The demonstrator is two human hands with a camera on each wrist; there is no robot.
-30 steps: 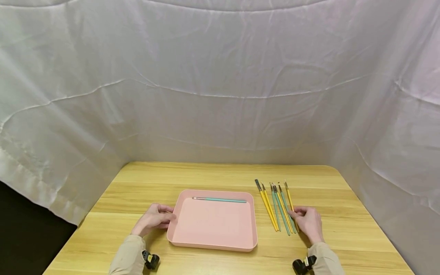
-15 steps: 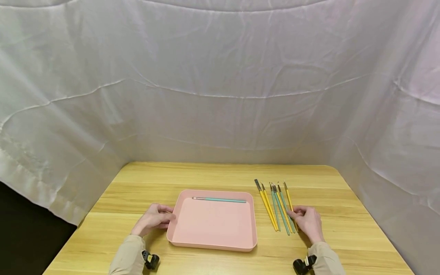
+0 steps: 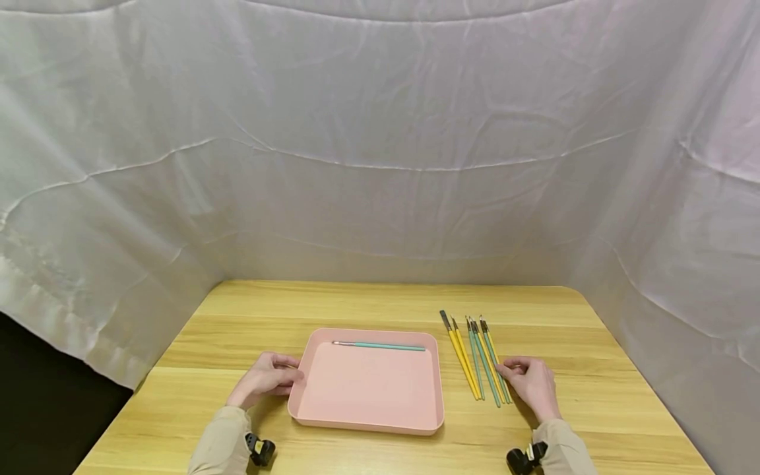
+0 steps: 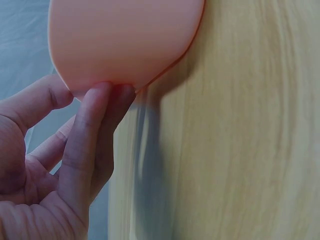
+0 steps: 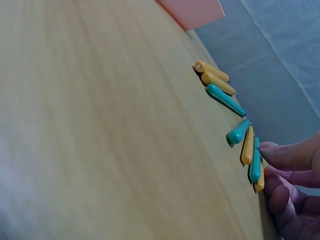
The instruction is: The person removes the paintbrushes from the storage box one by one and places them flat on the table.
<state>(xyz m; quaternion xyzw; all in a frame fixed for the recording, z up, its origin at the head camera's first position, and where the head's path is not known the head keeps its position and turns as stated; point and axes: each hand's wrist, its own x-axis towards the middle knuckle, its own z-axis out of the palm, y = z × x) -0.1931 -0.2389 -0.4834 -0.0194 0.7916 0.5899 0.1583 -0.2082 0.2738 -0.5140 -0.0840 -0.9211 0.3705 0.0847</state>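
Note:
My left hand (image 3: 267,379) grips the left wall of a shallow pink tray (image 3: 368,392); in the left wrist view its fingers (image 4: 87,120) pinch the rim near a corner. Inside the tray, a teal paintbrush (image 3: 388,346) lies along the far side. Right of the tray, several yellow and teal paintbrushes (image 3: 460,356) lie roughly side by side, bristles away from me. My right hand (image 3: 532,384) is at the right end of this row, thumb and fingers pinching the outermost yellow paintbrush (image 5: 259,185), which lies against a teal one (image 5: 255,167). The fingertips partly hide it.
Everything rests on a wooden table (image 3: 380,300). A grey curtain (image 3: 380,211) hangs behind it and along both sides. Black wrist cameras are strapped to the left sleeve (image 3: 221,439) and the right sleeve (image 3: 563,448).
The outermost yellow paintbrush has swung left, its bristle end now close against the teal one. My right hand has shifted slightly left. My left hand and the tray have stayed put.

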